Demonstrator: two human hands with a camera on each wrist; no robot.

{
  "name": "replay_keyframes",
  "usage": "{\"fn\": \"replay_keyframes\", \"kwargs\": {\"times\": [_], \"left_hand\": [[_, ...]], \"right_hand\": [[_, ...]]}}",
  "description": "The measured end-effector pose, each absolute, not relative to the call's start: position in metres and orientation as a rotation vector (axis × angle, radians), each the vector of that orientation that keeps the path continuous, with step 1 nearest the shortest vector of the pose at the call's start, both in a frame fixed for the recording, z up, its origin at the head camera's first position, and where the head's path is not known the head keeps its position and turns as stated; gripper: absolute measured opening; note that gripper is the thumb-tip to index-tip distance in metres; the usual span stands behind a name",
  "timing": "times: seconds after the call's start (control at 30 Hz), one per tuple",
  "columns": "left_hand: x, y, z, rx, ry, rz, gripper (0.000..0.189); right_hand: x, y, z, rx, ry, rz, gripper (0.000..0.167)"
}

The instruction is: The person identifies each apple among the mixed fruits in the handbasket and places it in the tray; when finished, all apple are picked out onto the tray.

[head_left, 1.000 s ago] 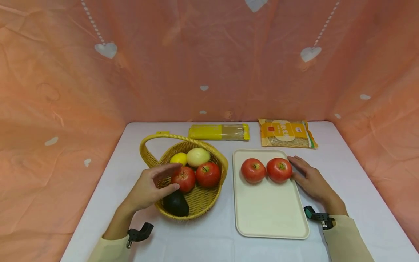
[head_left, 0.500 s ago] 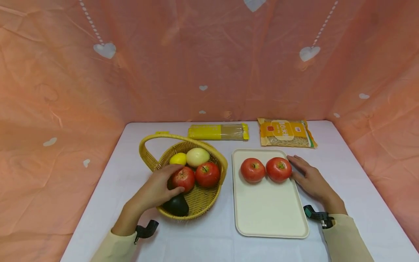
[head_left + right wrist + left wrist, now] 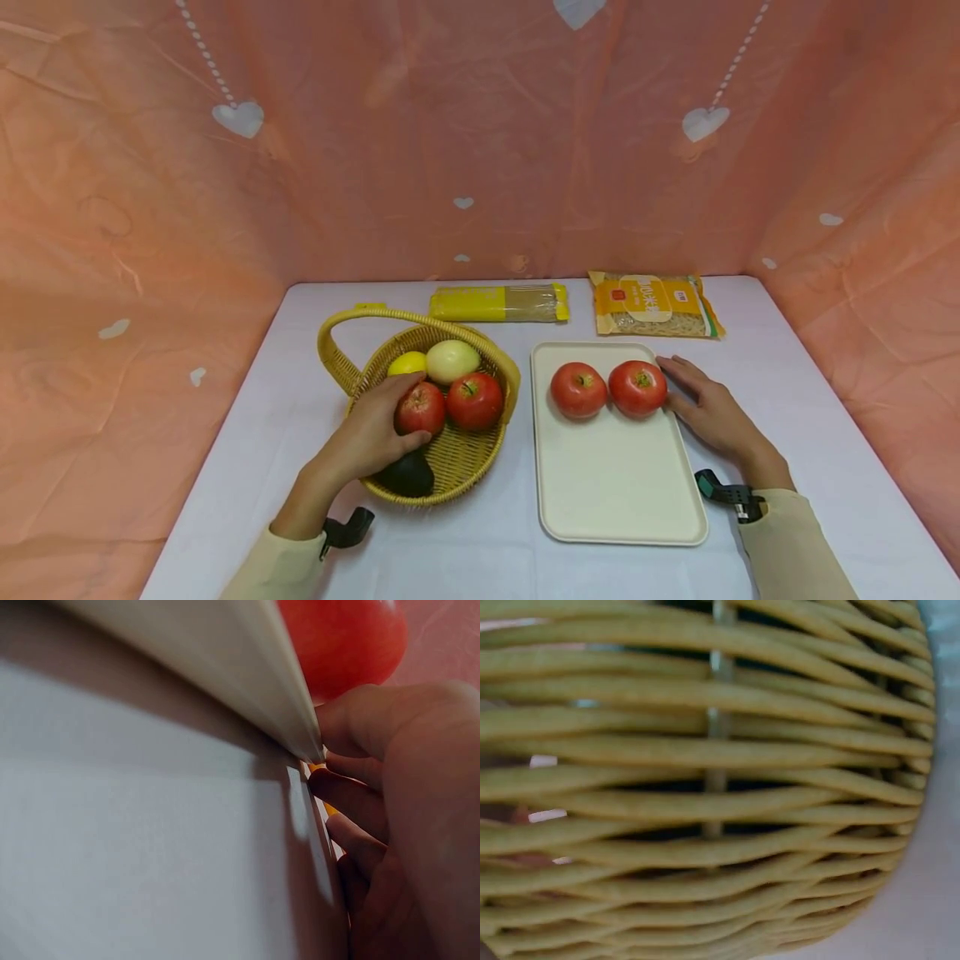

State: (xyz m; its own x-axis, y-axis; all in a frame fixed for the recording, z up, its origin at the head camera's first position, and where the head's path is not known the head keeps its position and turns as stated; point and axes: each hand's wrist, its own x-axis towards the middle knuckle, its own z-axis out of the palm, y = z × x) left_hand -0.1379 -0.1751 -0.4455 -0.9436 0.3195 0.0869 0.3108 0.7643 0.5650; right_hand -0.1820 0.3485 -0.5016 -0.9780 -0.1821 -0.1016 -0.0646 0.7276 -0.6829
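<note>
In the head view, my left hand is inside the wicker basket, its thumb and fingers round the left red apple. A second apple lies beside it. Under the hand is a dark avocado; behind are a lemon and a pale oval fruit. The left wrist view shows only basket weave. My right hand rests at the right edge of the cream tray, fingers loose, next to the right of two tomatoes. In the right wrist view, its thumb touches the tray rim.
A yellow packet of noodles and an orange bag of grain lie along the back of the white table. The basket's tall handle arches over its back left. A pink curtain closes off the back and sides.
My left hand has moved right and lower into the basket, and its fingers have closed round the left apple. The right hand has stayed at the tray edge.
</note>
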Motion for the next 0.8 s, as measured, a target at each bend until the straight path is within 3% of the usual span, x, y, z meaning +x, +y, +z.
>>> {"fn": "replay_keyframes", "kwargs": {"times": [0.2,0.8], "left_hand": [[-0.131,-0.179,-0.435,0.465,2.932,1.138,0.080],[-0.106,-0.176,-0.406,0.837,2.496,1.662,0.080]], "right_hand": [[-0.181,0.349,-0.501,-0.190,2.765,-1.070,0.067],[-0.181,0.348,-0.499,-0.207,2.770,-1.076,0.067]]}}
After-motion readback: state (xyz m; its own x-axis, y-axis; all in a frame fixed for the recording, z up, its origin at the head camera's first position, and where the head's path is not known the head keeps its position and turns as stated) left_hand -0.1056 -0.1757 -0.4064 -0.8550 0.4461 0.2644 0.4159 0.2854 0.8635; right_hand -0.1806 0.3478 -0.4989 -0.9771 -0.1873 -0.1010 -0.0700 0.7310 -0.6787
